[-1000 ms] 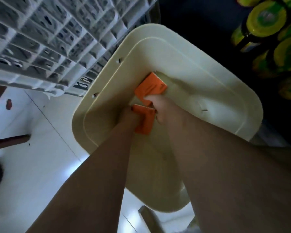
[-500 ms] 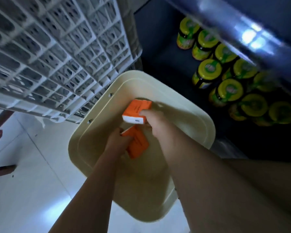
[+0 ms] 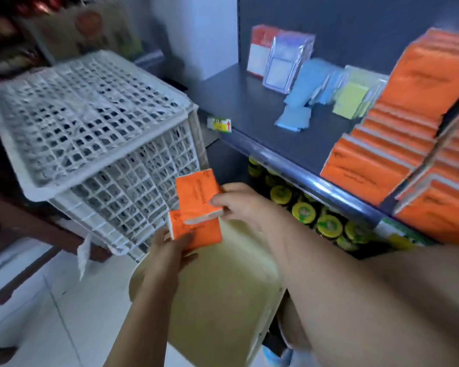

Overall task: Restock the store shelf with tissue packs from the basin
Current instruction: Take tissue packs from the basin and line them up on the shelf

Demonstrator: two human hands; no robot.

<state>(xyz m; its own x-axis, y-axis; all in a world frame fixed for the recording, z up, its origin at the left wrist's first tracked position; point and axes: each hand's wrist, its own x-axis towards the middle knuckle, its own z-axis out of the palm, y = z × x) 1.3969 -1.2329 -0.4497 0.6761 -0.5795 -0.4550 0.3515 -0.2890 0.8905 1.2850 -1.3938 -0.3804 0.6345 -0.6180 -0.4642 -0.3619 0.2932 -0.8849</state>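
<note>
My right hand (image 3: 239,205) pinches an orange tissue pack (image 3: 196,194) by its lower edge, held above the cream basin (image 3: 223,300). My left hand (image 3: 167,250) grips a second orange tissue pack (image 3: 204,231) just below the first; the two packs overlap. Both hands hover over the basin's far end, in front of the dark shelf (image 3: 263,107). Stacks of the same orange packs (image 3: 382,154) fill the shelf's right side. The basin's inside looks bare where it shows.
White lattice crates (image 3: 90,123) stand stacked at the left, touching the basin's far rim. Blue, yellow and clear packets (image 3: 302,80) lie mid-shelf. Yellow-lidded jars (image 3: 305,210) sit on the lower shelf. White floor tiles (image 3: 37,300) lie at the left.
Both hands have lifted their orange packs up out of the basin. My view has swung upward, bringing the shelf and its orange stacks into sight.
</note>
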